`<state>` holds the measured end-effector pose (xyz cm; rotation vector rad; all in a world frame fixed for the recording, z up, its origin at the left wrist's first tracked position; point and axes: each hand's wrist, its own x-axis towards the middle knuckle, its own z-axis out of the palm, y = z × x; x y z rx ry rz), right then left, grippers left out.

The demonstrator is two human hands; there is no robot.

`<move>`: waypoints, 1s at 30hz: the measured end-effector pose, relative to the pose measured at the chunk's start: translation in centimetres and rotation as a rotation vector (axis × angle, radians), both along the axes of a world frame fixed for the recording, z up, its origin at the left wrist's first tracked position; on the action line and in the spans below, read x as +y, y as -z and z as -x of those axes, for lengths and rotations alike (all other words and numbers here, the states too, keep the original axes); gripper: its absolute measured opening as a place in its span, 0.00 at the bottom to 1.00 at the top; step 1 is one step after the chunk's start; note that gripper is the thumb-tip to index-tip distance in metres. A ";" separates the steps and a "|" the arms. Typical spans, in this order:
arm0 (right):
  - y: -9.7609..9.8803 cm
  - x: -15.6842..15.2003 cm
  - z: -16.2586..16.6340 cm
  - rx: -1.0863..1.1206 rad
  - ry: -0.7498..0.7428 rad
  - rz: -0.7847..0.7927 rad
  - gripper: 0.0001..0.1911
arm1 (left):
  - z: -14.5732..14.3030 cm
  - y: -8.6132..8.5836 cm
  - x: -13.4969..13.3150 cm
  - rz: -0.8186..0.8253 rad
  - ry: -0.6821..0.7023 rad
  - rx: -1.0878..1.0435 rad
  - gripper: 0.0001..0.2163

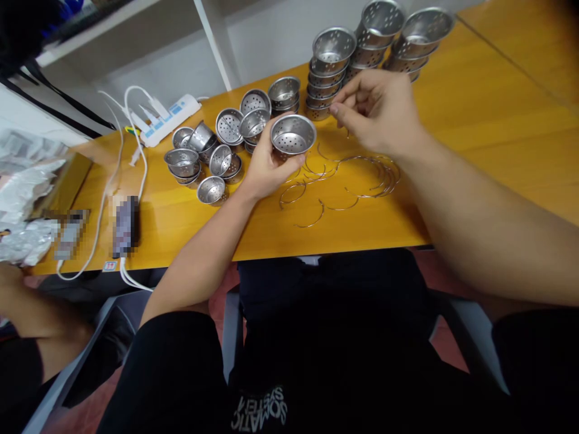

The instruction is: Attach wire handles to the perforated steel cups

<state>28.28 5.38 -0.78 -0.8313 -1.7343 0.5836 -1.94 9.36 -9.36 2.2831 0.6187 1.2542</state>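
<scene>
My left hand (266, 169) grips a small perforated steel strainer cup (293, 135), holding it upright just above the yellow table (474, 138). My right hand (377, 111) hovers to the right of the cup, with thumb and fingers pinched together; a thin wire handle may be in the pinch, but it is too fine to make out. Below both hands lies a loose scatter of curved wire handles (357, 178) on the table.
Loose strainer cups (212, 150) lie jumbled at the left. Stacked cups (328, 69) stand at the back, with more stacks (407, 36) to their right. A white power strip (169, 117) with cables, a blurred device (125, 224) and foil packets (22, 199) sit at the far left. Another person's arm (31, 313) shows lower left.
</scene>
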 end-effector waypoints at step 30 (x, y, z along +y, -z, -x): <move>-1.4 -3.1 2.4 -0.005 -0.072 0.038 0.24 | -0.4 1.5 0.6 -0.006 -0.010 0.065 0.55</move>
